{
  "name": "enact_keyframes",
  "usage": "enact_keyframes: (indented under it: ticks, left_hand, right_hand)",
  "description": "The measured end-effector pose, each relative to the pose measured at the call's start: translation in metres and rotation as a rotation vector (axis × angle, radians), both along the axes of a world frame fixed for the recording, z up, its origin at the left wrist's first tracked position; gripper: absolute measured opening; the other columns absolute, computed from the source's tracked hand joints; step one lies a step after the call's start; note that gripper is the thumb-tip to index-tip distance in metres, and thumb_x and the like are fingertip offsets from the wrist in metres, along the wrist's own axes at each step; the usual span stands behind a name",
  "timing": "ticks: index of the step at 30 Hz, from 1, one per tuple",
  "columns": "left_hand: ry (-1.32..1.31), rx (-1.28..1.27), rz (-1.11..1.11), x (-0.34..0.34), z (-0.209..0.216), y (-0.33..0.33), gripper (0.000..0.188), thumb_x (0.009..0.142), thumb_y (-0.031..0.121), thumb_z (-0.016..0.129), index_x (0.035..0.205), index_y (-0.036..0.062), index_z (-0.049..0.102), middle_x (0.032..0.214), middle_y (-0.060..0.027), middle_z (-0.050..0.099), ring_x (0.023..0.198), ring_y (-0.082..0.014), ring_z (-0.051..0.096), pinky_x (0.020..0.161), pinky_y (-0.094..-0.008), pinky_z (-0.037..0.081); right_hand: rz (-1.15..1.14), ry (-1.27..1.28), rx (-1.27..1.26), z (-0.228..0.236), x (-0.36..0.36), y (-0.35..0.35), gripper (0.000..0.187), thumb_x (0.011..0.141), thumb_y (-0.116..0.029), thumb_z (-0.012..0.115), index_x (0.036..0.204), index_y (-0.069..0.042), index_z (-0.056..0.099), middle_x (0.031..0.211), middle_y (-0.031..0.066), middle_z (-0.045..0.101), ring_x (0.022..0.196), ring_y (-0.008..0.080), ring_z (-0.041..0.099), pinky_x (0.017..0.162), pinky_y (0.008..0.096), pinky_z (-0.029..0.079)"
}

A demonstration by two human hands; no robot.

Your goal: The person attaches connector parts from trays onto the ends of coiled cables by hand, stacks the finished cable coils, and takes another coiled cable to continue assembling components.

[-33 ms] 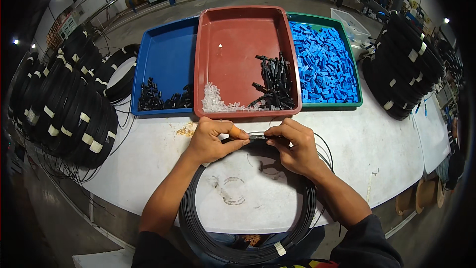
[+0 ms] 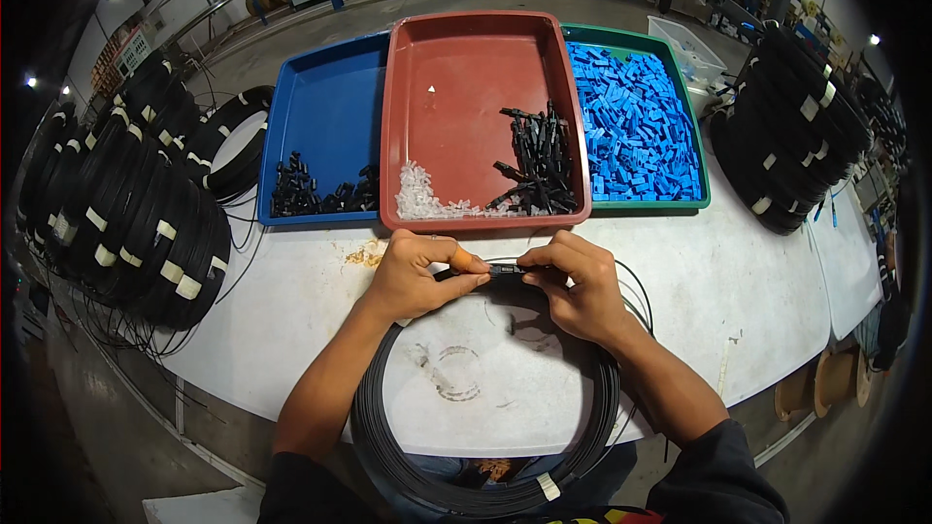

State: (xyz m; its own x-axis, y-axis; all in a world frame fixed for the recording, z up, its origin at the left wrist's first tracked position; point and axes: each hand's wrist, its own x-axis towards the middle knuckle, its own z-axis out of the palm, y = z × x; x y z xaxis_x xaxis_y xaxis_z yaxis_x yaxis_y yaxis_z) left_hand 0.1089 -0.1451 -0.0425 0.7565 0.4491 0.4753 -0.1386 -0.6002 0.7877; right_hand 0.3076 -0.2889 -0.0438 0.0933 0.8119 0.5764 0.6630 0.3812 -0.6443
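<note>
Between my two hands is a small black cable connector (image 2: 506,271), held level just in front of the red tray. My left hand (image 2: 427,272) pinches its left end between thumb and index finger, with an orange wrap on one finger. At the other end, the thumb and fingers of my right hand (image 2: 575,283) close on the connector. A thin black cable loops out to the right of that hand. Below my hands, a coil of black cable (image 2: 369,408) lies partly on the table and overhangs its near edge, with a pale tape band at the bottom.
A red tray (image 2: 466,68) holds clear plastic pieces and black connector parts. The blue tray (image 2: 330,87) has small black parts; the green tray (image 2: 701,189) holds many blue clips. Taped black cable coils (image 2: 146,223) crowd the left, and more coils (image 2: 791,136) stand right on the white table (image 2: 738,301).
</note>
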Motion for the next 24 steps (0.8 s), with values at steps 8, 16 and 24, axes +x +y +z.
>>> enact_keyframes:
  ticks: [8,16,24]
  left_hand:
    - [0.096,-0.262,-0.102,0.001,0.007,-0.007,0.041,0.065,0.000,0.090,0.104,-0.0027,0.078,0.093,-0.0142,0.078,0.081,-0.0147,0.074,0.074,-0.0272,0.059]
    - [0.164,0.062,-0.144,0.000,0.005,-0.001,0.045,0.055,0.005,0.093,0.097,-0.0012,0.080,0.075,-0.0116,0.075,0.064,-0.0161,0.065,0.062,-0.0293,0.051]
    - [0.088,0.151,-0.191,0.004,-0.001,0.000,0.037,0.060,0.004,0.088,0.096,0.0005,0.080,0.072,-0.0104,0.073,0.062,-0.0181,0.063,0.062,-0.0326,0.049]
  right_hand:
    - [0.020,-0.021,-0.015,-0.004,0.002,0.003,0.024,0.075,0.007,0.074,0.096,-0.006,0.071,0.082,0.0090,0.061,0.075,0.0288,0.062,0.066,0.0391,0.048]
    - [0.067,-0.125,0.001,-0.002,0.001,0.002,0.026,0.072,0.007,0.074,0.093,-0.008,0.070,0.083,0.0074,0.062,0.077,0.0300,0.061,0.070,0.0396,0.048]
    - [0.099,-0.143,-0.027,-0.003,0.002,0.001,0.025,0.068,0.007,0.072,0.089,-0.006,0.068,0.083,0.0081,0.063,0.075,0.0306,0.062,0.069,0.0399,0.049]
